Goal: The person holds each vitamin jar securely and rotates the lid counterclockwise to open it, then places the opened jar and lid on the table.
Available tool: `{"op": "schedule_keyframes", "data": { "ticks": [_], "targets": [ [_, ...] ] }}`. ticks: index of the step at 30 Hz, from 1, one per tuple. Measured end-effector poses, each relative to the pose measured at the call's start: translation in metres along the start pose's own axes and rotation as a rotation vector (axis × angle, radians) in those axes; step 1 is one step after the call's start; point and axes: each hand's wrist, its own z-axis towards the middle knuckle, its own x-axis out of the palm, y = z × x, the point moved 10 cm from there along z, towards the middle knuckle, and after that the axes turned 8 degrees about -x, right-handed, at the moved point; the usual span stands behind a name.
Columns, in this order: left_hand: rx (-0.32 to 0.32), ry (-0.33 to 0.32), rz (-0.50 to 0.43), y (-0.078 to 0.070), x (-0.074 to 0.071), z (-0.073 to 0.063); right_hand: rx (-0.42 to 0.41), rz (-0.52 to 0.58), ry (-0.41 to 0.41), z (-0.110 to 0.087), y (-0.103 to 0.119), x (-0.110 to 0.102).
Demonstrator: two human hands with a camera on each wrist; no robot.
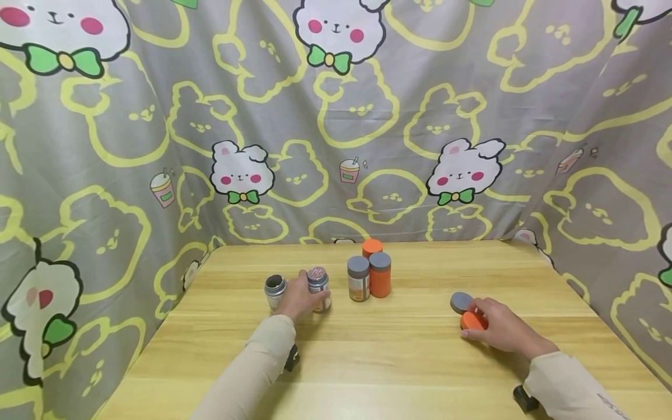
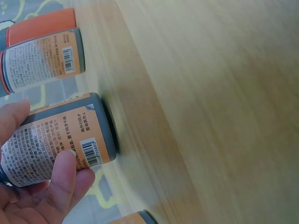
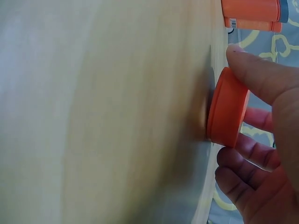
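In the head view, the left grip [image 1: 297, 297] holds a labelled jar [image 1: 320, 296] upright on the table [image 1: 388, 367], long axis vertical, patterned top upward. Left of that grip stands a dark-mouthed jar [image 1: 274, 293]; to its right, three capped jars [image 1: 377, 282]. The right grip [image 1: 501, 328] pinches an orange lid [image 1: 473, 321], broad face up, beside a grey lid [image 1: 461, 301].

The left wrist view shows thumb and fingers round the labelled jar, base toward the table.

The right wrist view shows the orange lid held by its rim.

Orange lid [image 3: 228, 109] (seen side-on) held by right hand [image 3: 286, 126], wooden tabletop [image 3: 107, 107], two orange jars [image 3: 250, 9]
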Motion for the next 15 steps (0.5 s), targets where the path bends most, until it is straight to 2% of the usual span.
{"op": "schedule_keyframes", "data": {
  "ticks": [8, 15],
  "targets": [
    [0.005, -0.009, -0.007, 0.0017, 0.0015, -0.0001, -0.002, -0.008, 0.003, 0.0, -0.0001, 0.0009],
    [-0.027, -0.01, -0.01, 0.0061, 0.002, 0.0002, -0.013, 0.0, 0.02, 0.0015, 0.0009, 0.0013]
  ]
}}
